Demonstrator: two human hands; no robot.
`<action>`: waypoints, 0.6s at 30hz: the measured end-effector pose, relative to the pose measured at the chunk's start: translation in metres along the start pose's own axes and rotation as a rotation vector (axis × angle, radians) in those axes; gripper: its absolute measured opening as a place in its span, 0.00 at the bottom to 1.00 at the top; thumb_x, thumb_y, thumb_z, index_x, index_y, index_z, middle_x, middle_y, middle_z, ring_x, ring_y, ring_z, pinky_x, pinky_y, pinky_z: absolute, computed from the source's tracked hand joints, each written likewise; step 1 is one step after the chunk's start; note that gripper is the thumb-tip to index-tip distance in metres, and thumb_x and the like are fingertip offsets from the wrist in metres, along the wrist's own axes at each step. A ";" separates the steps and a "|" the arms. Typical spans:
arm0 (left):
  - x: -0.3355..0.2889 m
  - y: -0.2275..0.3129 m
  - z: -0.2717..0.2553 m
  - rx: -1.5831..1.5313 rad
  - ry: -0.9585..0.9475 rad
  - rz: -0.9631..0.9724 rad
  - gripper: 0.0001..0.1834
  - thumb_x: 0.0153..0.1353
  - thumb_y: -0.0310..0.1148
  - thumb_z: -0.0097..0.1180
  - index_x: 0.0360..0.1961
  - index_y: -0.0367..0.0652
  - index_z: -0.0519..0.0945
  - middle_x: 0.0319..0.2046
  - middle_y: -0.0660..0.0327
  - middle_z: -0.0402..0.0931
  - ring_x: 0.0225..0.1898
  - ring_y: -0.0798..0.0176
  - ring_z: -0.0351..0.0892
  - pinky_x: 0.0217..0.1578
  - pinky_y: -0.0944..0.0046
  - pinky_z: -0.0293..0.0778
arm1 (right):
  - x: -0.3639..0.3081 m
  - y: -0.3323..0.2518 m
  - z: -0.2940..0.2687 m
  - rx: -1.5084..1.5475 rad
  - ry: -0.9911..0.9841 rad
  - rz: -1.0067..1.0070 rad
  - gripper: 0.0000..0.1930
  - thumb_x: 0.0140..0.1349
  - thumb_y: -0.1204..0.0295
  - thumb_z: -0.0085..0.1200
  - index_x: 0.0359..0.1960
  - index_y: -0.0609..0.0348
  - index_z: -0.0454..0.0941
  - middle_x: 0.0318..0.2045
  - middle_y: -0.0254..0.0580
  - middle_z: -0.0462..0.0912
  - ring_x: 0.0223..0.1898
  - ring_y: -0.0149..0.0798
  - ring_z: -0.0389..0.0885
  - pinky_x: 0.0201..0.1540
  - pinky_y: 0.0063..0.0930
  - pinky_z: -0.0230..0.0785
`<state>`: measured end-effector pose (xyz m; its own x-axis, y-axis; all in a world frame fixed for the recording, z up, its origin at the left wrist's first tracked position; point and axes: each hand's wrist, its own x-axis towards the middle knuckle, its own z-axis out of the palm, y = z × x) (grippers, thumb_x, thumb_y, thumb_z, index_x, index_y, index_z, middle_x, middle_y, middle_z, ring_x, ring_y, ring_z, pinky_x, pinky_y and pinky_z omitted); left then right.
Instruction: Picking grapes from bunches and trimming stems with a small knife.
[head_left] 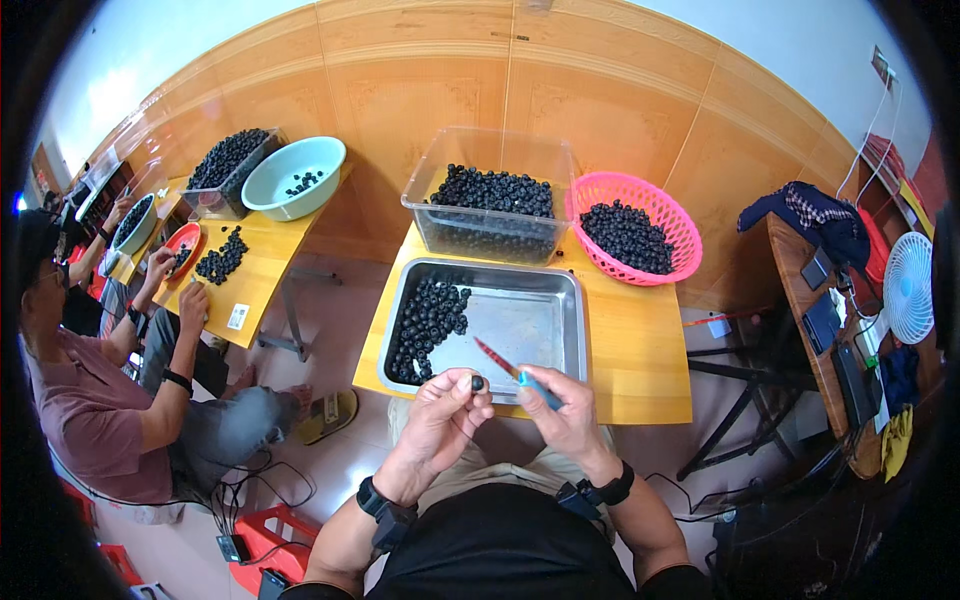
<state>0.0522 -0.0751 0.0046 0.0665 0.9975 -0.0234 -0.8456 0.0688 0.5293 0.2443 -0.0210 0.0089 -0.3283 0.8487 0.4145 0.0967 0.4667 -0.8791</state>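
The small, round, blackish fruit (477, 383) is at the tips of my left fingers (462, 384), pinched between thumb and forefinger, its dark side facing right. Being nearly a ball, it shows no clear long axis. My left hand (445, 420) is the one on it; my right hand (568, 412) is just beside, its fingers wrapped around the blue handle of a slim knife with a reddish blade (496, 357).

The relation that counts, I judge, is blade to fruit: the knife slants from my right hand away from me and to the left, so its tip lies beyond the fruit, while the fruit sits on the near, left side of that line. Blade and fruit look apart; I cannot tell how their heights compare.

Both hands are at the near edge of a silver, rectangular metal tray (525, 320), with more dark fruits (430, 320) heaped along its left side. The tray rests on a yellow wooden surface (645, 370). Beyond it stands a clear plastic bin (490, 146) of fruits, and to the bin's right a pink, round, perforated basket (690, 228), also holding fruits.
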 end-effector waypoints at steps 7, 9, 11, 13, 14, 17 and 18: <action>-0.003 -0.007 -0.002 0.061 0.036 -0.049 0.08 0.69 0.31 0.59 0.46 0.39 0.81 0.38 0.61 0.83 0.39 0.67 0.83 0.44 0.64 0.83 | 0.007 -0.027 0.010 -0.074 -0.140 -0.129 0.20 0.61 0.68 0.68 0.53 0.64 0.82 0.29 0.46 0.83 0.29 0.38 0.83 0.32 0.28 0.74; -0.005 -0.010 -0.002 0.091 0.040 -0.048 0.09 0.69 0.30 0.59 0.46 0.39 0.81 0.39 0.60 0.83 0.40 0.66 0.84 0.44 0.63 0.84 | 0.006 -0.025 0.011 -0.105 -0.153 -0.132 0.21 0.59 0.71 0.69 0.54 0.62 0.81 0.30 0.46 0.82 0.30 0.41 0.83 0.32 0.29 0.74; -0.004 -0.012 -0.005 0.101 -0.006 -0.056 0.09 0.69 0.29 0.59 0.47 0.39 0.81 0.40 0.60 0.83 0.42 0.66 0.84 0.44 0.63 0.84 | 0.006 -0.020 0.011 -0.099 -0.143 -0.204 0.19 0.58 0.74 0.68 0.52 0.60 0.82 0.32 0.46 0.82 0.31 0.42 0.84 0.33 0.31 0.75; -0.004 -0.013 -0.009 0.114 0.018 -0.073 0.08 0.68 0.28 0.59 0.47 0.39 0.81 0.39 0.60 0.83 0.40 0.66 0.84 0.44 0.63 0.84 | 0.004 -0.015 0.012 -0.107 -0.139 -0.215 0.18 0.58 0.75 0.68 0.51 0.61 0.81 0.33 0.46 0.82 0.32 0.43 0.84 0.34 0.31 0.75; -0.003 -0.013 -0.012 0.140 0.028 -0.083 0.09 0.69 0.29 0.60 0.47 0.39 0.81 0.39 0.60 0.83 0.39 0.67 0.84 0.44 0.64 0.84 | 0.005 -0.013 0.012 -0.111 -0.136 -0.223 0.18 0.57 0.77 0.67 0.50 0.61 0.81 0.34 0.47 0.82 0.33 0.44 0.85 0.34 0.31 0.76; 0.001 -0.009 0.001 0.280 0.090 -0.057 0.08 0.68 0.31 0.61 0.45 0.39 0.81 0.37 0.61 0.83 0.36 0.70 0.82 0.40 0.68 0.82 | 0.013 -0.005 0.001 -0.235 -0.006 -0.264 0.17 0.56 0.78 0.66 0.48 0.61 0.80 0.34 0.48 0.82 0.35 0.47 0.85 0.37 0.34 0.76; 0.002 -0.007 0.006 0.397 0.146 -0.030 0.08 0.68 0.32 0.62 0.43 0.39 0.82 0.35 0.62 0.83 0.34 0.72 0.81 0.37 0.70 0.80 | 0.020 0.005 -0.009 -0.278 0.047 -0.208 0.16 0.55 0.79 0.65 0.47 0.60 0.81 0.35 0.48 0.82 0.37 0.48 0.84 0.40 0.35 0.76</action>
<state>0.0617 -0.0740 0.0060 -0.0121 0.9889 -0.1482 -0.5729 0.1146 0.8116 0.2470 0.0010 0.0152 -0.3250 0.7357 0.5942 0.2864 0.6754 -0.6795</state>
